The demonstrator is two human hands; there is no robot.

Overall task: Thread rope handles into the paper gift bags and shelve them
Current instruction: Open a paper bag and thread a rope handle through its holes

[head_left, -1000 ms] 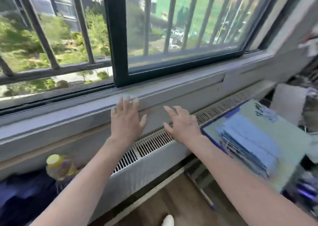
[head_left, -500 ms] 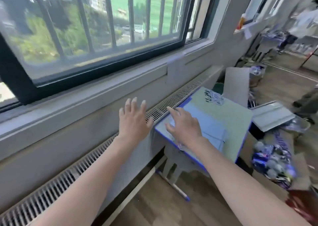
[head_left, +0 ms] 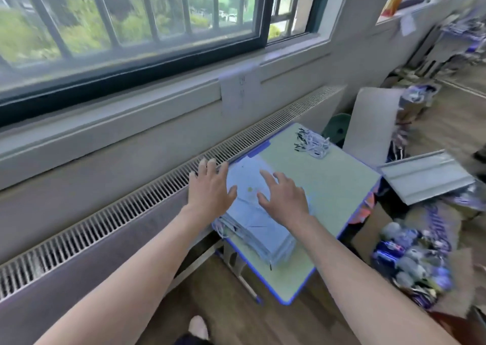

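- Head view: both hands spread flat, holding nothing. Left hand (head_left: 210, 187) hovers at the near-left edge of the stack of flat paper bags (head_left: 259, 229), partly over the radiator grille (head_left: 131, 208); right hand (head_left: 284, 197) is over the stack's top, contact unclear from blur.
- Stack lies on the small blue-edged table (head_left: 328, 187), directly under the right palm, just right of the left palm.
- Rope handles (head_left: 313, 142) lie in a loose heap on the far table corner, well beyond both hands' fingertips.
- Risk: bags look slick and loosely piled; a sideways push could fan the stack off the near edge, or lift several at once.
- Stack's long axis runs from the grille side toward the viewer, flat-lying; which end is the mouth, cannot tell.
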